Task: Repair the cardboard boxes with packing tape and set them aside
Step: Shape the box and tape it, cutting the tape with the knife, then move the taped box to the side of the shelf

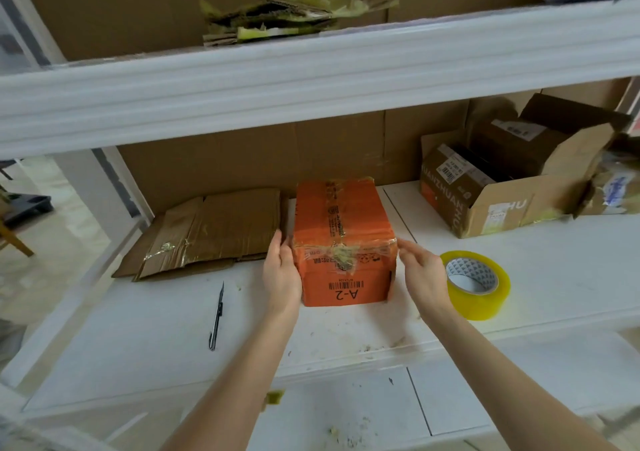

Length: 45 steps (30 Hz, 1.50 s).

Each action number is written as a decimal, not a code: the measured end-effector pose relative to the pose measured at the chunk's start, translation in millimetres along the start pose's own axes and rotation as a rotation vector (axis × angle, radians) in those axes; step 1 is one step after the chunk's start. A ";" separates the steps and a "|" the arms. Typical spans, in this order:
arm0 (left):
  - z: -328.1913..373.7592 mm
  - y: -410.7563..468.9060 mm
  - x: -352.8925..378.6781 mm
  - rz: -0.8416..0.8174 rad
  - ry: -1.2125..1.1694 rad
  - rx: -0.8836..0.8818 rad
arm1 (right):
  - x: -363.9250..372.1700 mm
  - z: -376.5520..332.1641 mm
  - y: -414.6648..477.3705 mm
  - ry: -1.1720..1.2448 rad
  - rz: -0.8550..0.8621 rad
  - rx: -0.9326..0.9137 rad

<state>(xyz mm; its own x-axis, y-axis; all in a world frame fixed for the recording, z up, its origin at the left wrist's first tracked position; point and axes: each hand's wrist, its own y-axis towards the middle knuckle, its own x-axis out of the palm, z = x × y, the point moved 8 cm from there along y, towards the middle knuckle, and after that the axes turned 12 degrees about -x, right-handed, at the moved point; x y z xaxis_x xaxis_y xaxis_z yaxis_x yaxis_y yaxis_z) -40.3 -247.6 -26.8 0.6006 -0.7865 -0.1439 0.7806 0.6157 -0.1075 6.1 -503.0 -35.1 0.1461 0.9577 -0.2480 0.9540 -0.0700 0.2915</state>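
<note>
bare white shelf (311, 340) lies open near the front edge, a pen (217, 315) to the left. the left hand (281, 274) lies flat against the orange box (343, 243)'s left side; the right hand (424, 274), fingers spread, hovers just beside its right edge. tape roll (476, 284) sits right, flattened cardboard (211, 232) left, open brown box (512, 173) farther back.

On my feed: two bare forearms, no sleeves in view. Left hand (281, 270) and right hand (425, 275) ungloved; I see no rings, watch or bands on either wrist.
</note>
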 end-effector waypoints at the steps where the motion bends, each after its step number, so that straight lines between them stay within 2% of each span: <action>1: 7.7 0.9 1.0 0.004 0.008 0.028 | -0.1 -5.1 3.8 0.018 0.015 0.004; 4: 23.1 0.7 19.8 -0.049 0.155 0.010 | 17.1 -22.6 16.3 -0.150 -0.094 0.001; 7: 23.8 3.0 24.7 -0.011 0.304 0.034 | 28.0 -24.2 19.9 -0.305 -0.133 0.019; 10: 22.6 14.0 16.9 -0.026 0.303 -0.019 | 25.6 -18.8 25.0 -0.173 -0.146 0.090; 14: 21.0 15.3 19.1 -0.218 0.103 -0.188 | 18.2 -22.1 33.5 0.007 -0.171 0.196; 16: 39.0 15.6 17.8 -0.236 0.139 -0.066 | 16.3 -22.9 35.5 0.107 -0.172 0.202; 21: 89.0 12.4 6.2 -0.224 0.343 0.402 | 1.2 -31.8 43.1 0.404 -0.196 0.211; 23: 84.7 5.9 9.0 -0.293 0.307 0.420 | -8.7 -39.3 47.1 0.444 -0.147 0.204; 28: 69.4 -4.1 19.8 -0.389 -0.045 0.134 | -8.1 -43.1 39.8 0.569 -0.136 0.314; 30: 76.7 -7.7 25.1 -0.396 -0.131 0.105 | -12.5 -39.6 36.3 0.647 -0.122 0.342; 36: 96.7 -31.2 50.5 -0.317 0.033 0.278 | -35.2 -34.5 35.6 0.786 -0.050 0.329; 39: 115.1 -57.7 59.7 -0.212 0.078 0.461 | -64.6 -32.1 48.1 0.885 0.011 0.284; 42: 135.0 -100.3 82.9 -0.131 0.103 0.659 | -101.1 -24.4 61.6 0.943 -0.024 0.251; 45: 147.8 -143.7 122.6 -0.045 0.182 0.784 | -146.5 -11.1 70.2 0.967 -0.040 0.248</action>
<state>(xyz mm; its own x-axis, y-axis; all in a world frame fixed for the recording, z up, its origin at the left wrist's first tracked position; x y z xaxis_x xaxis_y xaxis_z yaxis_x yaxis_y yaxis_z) -53.3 -439.6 116.4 0.5807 -0.7481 -0.3212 0.7383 0.3177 0.5949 48.7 -645.1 31.9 -0.0578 0.7685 0.6372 0.9974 0.0163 0.0707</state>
